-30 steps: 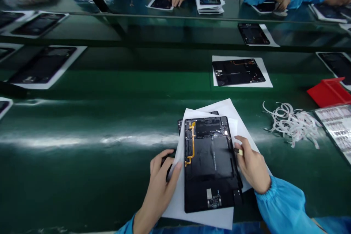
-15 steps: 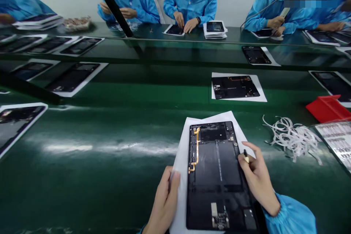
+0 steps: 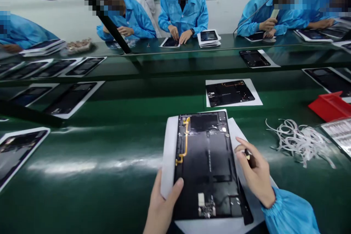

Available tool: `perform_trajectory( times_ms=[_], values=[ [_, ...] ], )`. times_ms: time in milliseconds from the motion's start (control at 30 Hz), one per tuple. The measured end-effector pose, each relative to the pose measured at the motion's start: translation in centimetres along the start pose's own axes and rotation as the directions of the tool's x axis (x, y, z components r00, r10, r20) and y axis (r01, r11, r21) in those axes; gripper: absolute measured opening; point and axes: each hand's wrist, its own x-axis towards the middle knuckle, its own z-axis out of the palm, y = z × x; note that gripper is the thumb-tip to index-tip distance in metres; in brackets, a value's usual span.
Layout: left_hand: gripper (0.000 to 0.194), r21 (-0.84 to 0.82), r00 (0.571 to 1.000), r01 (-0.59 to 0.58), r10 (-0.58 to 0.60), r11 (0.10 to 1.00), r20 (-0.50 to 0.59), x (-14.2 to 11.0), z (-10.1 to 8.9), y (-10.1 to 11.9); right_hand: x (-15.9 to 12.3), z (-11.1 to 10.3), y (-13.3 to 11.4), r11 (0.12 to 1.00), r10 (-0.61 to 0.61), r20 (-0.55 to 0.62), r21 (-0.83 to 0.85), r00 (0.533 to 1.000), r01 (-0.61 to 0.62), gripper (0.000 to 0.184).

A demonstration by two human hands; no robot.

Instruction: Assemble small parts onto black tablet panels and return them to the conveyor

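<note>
An opened tablet [image 3: 207,172] with a black inside, an orange flex cable [image 3: 186,140] and a small circuit board near its lower end lies before me, slightly raised. My left hand [image 3: 164,201] grips its lower left edge together with a white sheet [image 3: 168,146], thumb on top. My right hand [image 3: 255,172] is beside the tablet's right edge, fingers closed round a small pen-like tool [image 3: 247,154] with a dark end and a pale part; most of it is hidden. Under the tablet, a black edge [image 3: 247,212] and more white sheet [image 3: 257,204] show at the lower right.
Another opened tablet [image 3: 230,93] rests on white paper ahead. To the right are a tangle of white strips [image 3: 301,140], a red tray [image 3: 331,106] and a sheet of small parts [image 3: 340,135]. Several tablets line the green bench's left. Co-workers in blue smocks sit opposite [image 3: 183,14].
The tablet has shifted left and up with its sheet, uncovering the black edge and paper below. My left thumb has moved onto the tablet's edge. The camera view has tilted upward.
</note>
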Motion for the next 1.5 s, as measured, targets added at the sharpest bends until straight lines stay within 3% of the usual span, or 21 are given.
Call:
perform_trajectory(
  times_ms=[133,200,333,400,500,600,667,800,900,967,1067,1267,1500],
  values=[
    [0.06,-0.075,0.985,-0.17,0.169,0.983,-0.014,7.5,-0.9,4.0,1.5,-0.1,1.6,0.995,0.023,-0.106,-0.094,0.994,-0.033,0.022],
    [0.057,-0.087,0.973,-0.231,0.233,0.969,0.004,12.6,-0.8,6.5,1.9,-0.3,2.4,0.993,0.041,-0.095,-0.107,0.995,-0.051,0.021],
    [0.047,0.056,0.936,-0.352,0.352,0.934,0.011,22.3,1.0,10.3,1.9,-0.3,3.6,0.994,0.053,-0.038,-0.096,0.998,-0.056,0.022],
    [0.042,0.128,0.918,-0.394,0.398,0.91,-0.001,25.7,2.0,11.4,1.8,-0.3,4.1,0.994,0.056,-0.037,-0.092,0.998,-0.059,0.023],
    [0.039,0.3,0.88,-0.449,0.475,0.842,-0.013,28.4,2.9,12.6,1.6,-0.2,4.7,0.995,0.05,-0.045,-0.082,0.998,-0.054,0.023],
    [0.052,0.508,0.804,-0.498,0.594,0.702,-0.031,28.6,3.5,13.4,1.5,-0.2,4.8,0.996,0.054,-0.044,-0.07,0.998,-0.057,0.021],
    [0.051,0.619,0.745,-0.526,0.667,0.583,0.006,27.7,4.7,13.5,1.5,-0.2,4.6,0.997,0.056,-0.029,-0.059,0.998,-0.058,0.019],
    [0.03,0.734,0.699,-0.571,0.687,0.367,0.2,25.3,10.4,12.0,1.3,-0.2,4.6,0.997,0.058,0.004,-0.044,0.998,-0.057,0.017],
    [0.032,0.787,0.713,-0.547,0.65,0.283,0.262,24.2,15.2,10.9,1.3,-0.2,4.9,0.997,0.06,0.018,-0.047,0.998,-0.059,0.017],
    [0.033,0.825,0.745,-0.496,0.621,0.27,0.245,23.9,17.2,10.7,1.3,-0.1,4.9,0.998,0.054,0.026,-0.047,0.998,-0.052,0.017],
    [0.035,0.868,0.796,-0.408,0.577,0.285,0.185,24.1,18.2,10.9,1.4,-0.2,4.8,0.998,0.034,0.028,-0.046,0.999,-0.033,0.017],
    [0.038,0.893,0.856,-0.284,0.512,0.349,0.072,24.8,17.5,11.1,1.5,-0.4,3.8,0.999,0.018,0.034,-0.05,0.999,-0.017,0.017],
    [0.033,0.848,0.916,-0.222,0.402,0.482,0.011,25.3,16.9,11.7,1.3,-0.5,3.1,0.999,-0.001,0.056,-0.035,0.998,0.003,0.018]
  ],
)
